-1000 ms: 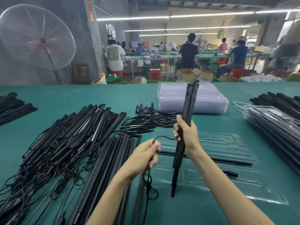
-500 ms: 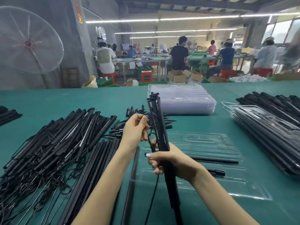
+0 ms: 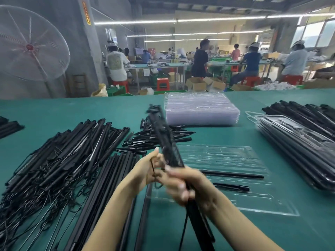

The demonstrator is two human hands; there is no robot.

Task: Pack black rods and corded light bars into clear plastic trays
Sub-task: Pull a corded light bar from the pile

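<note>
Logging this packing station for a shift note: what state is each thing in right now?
Left hand: pinches the cord.
Right hand: grips the light bar, blurred.
Light bar: held up, tilted, off the table.
Open tray: partly filled, one rod and a short piece inside.
Empty tray stack: untouched.
Packed trays: full, stacked at right.

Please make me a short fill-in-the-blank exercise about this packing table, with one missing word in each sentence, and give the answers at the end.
1. The right hand grips a black light bar, and the left hand pinches its thin ____.
2. The table is covered in ____ cloth.
3. The open clear tray in front of the hands already holds two ____ parts.
4. The stack of empty clear trays lies at the ____ edge of the table.

Answers: cord; green; black; far
</note>
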